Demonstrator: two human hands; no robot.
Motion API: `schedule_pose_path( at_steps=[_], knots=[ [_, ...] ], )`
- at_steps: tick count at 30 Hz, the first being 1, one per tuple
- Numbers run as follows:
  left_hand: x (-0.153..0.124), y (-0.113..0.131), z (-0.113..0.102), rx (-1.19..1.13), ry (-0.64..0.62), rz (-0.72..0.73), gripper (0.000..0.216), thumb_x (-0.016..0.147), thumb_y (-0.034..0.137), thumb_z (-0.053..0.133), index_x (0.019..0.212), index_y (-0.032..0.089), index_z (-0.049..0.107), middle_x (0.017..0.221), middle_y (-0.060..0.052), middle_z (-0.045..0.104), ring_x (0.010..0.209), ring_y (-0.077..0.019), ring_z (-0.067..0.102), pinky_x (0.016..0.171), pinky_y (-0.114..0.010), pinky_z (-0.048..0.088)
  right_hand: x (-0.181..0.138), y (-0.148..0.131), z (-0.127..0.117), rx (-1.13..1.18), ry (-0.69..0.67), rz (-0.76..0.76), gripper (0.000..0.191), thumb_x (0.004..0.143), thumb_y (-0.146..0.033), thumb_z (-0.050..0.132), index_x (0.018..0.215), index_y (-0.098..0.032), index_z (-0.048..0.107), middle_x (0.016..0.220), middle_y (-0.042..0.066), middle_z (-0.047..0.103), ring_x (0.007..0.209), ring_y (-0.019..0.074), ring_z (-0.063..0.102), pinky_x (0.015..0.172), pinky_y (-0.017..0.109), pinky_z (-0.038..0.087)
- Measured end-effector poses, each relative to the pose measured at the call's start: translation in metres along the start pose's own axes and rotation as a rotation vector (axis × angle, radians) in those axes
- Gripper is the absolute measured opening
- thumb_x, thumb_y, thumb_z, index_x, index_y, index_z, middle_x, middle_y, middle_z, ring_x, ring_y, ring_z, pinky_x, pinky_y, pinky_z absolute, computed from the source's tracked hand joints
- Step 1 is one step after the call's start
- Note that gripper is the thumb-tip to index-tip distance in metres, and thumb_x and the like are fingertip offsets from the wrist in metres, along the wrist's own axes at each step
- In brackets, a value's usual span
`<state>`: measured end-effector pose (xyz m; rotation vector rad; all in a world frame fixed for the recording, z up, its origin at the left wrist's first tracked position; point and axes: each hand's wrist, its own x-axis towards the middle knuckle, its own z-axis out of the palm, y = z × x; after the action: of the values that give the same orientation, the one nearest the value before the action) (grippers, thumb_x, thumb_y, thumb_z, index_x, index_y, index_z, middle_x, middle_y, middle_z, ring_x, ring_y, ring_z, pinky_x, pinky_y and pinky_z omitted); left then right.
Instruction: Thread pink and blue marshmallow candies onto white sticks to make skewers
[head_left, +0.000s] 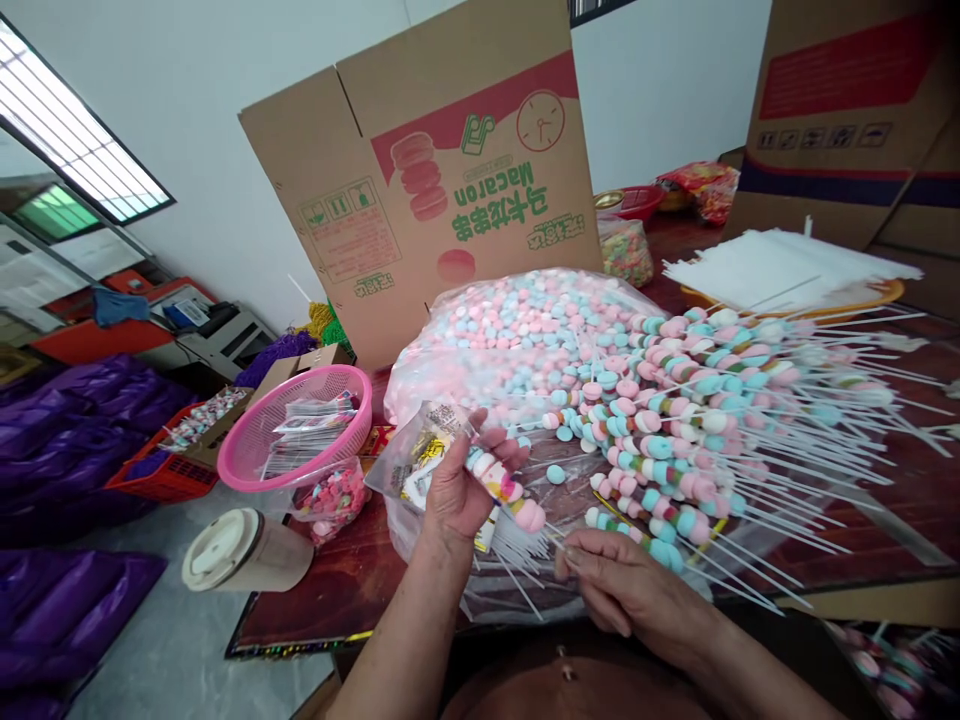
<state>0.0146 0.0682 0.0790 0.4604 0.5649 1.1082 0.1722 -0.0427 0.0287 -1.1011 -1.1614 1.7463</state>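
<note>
My left hand (459, 490) is closed round a clear printed wrapper bag (415, 455) with a candy skewer (508, 492) of pink, white and yellow pieces partly inside it. Close below to the right, my right hand (616, 588) pinches the white stick ends (525, 548) of that skewer. A big heap of finished pastel candy skewers (697, 420) lies fanned out just right of both hands. Behind them sits a large clear bag of loose pink, blue and white candies (517, 325).
A pink basket (300, 425) with wrappers stands at the left, a lidded cup (244, 550) before it on the dark red table (915, 500). An open cardboard box (442, 170) rises behind. White sticks on a tray (787, 270) lie far right. Purple bags (67, 590) cover the floor left.
</note>
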Motion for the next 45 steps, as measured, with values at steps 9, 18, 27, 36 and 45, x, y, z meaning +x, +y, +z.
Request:
schedule_pose_path(
  at_steps=[9,18,27,36,45],
  knots=[
    [0.001,-0.004,0.018,-0.038,0.342,0.11,0.033,0.076,0.029,0.063,0.051,0.015,0.047,0.041,0.005,0.044,0.038,-0.0063,0.043,0.055,-0.023,0.047,-0.001,0.004,0.001,-0.892,0.339,-0.575,0.032,0.09,-0.023,0.035,0.067,-0.017,0.056,0.054,0.0,0.052,0.05,0.0109,0.046,0.049,0.023,0.032],
    [-0.005,-0.004,0.015,0.075,0.335,-0.094,0.037,0.081,0.041,0.053,0.056,0.014,0.051,0.043,0.001,0.049,0.042,-0.0105,0.049,0.052,-0.026,0.047,0.003,-0.001,-0.023,-1.378,0.599,-0.947,0.024,0.081,-0.006,0.04,0.089,-0.013,0.062,0.056,0.002,0.059,0.052,0.0138,0.052,0.055,0.027,0.036],
    [-0.001,-0.012,0.018,0.155,0.307,-0.059,0.036,0.074,0.047,0.06,0.062,0.013,0.053,0.048,0.0,0.055,0.045,-0.0107,0.053,0.055,-0.026,0.048,-0.001,-0.004,-0.008,-1.237,0.463,-0.852,0.021,0.084,-0.011,0.037,0.081,-0.015,0.058,0.053,0.0,0.057,0.049,0.0131,0.05,0.051,0.027,0.031],
    [-0.022,-0.055,0.016,0.178,0.263,-0.124,0.041,0.064,0.054,0.065,0.069,0.014,0.056,0.052,0.0,0.057,0.053,-0.014,0.058,0.064,-0.029,0.047,0.019,-0.003,0.016,-0.421,0.323,-0.305,0.034,0.089,-0.04,0.033,0.066,-0.02,0.048,0.049,-0.005,0.04,0.049,0.0109,0.039,0.047,0.023,0.031],
    [-0.009,-0.043,0.011,0.057,0.187,-0.046,0.025,0.068,0.038,0.069,0.068,0.016,0.057,0.041,0.007,0.047,0.039,-0.008,0.048,0.064,-0.029,0.049,0.028,0.002,0.02,-0.442,0.359,-0.308,0.031,0.084,-0.039,0.038,0.061,-0.019,0.043,0.053,-0.003,0.041,0.052,0.0106,0.037,0.049,0.023,0.03]
  ],
)
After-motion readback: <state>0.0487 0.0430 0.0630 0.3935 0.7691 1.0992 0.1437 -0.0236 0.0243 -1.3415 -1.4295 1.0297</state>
